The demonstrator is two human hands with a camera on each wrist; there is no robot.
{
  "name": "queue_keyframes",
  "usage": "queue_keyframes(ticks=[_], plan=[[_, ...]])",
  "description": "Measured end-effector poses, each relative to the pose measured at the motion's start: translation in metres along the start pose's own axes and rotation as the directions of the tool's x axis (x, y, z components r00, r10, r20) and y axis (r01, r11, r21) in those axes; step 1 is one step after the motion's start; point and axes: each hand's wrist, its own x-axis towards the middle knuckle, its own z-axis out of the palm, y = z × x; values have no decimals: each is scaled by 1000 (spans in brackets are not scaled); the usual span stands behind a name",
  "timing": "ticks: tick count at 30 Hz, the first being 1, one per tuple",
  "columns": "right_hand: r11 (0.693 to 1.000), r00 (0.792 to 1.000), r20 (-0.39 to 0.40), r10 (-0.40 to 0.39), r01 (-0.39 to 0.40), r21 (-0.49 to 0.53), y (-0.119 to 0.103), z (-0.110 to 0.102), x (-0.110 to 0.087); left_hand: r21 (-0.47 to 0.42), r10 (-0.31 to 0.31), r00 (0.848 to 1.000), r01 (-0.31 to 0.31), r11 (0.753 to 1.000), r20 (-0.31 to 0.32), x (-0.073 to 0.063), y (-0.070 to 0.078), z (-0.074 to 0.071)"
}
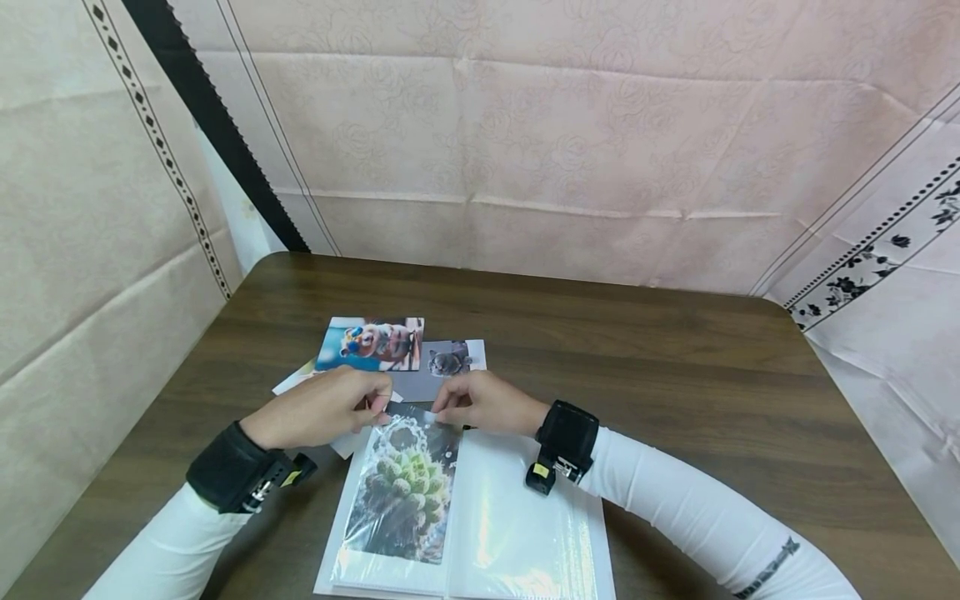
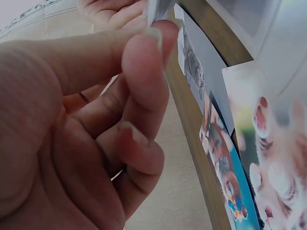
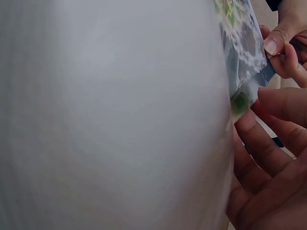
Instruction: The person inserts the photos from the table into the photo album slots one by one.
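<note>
An open photo album (image 1: 536, 517) lies on the table with clear plastic sleeves. In its left page's sleeve sits a photo of a green succulent (image 1: 408, 492), whose dark top edge shows between the hands. At the top left corner, my left hand (image 1: 330, 408) pinches the plastic sleeve (image 3: 249, 57) between thumb and forefinger. My right hand (image 1: 487, 402) pinches the sleeve's top right corner, beside the album's fold. I cannot tell whether the photo's edge is caught in either pinch. In the right wrist view, the bulging white page hides much of the work.
Loose photos lie beyond the album: an animal on blue (image 1: 378, 343), a grey cat (image 1: 450, 360) and a light picture with paws (image 2: 273, 163), partly under the others. The brown wooden table (image 1: 675, 358) ends at a pale patterned cloth (image 1: 562, 150) behind.
</note>
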Motion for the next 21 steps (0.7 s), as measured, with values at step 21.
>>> queue_keyframes(ticks=[21], plan=[[996, 994, 113, 16, -6, -91, -9, 1, -5, 1, 7, 1000, -7, 1000, 11, 1, -5, 1]])
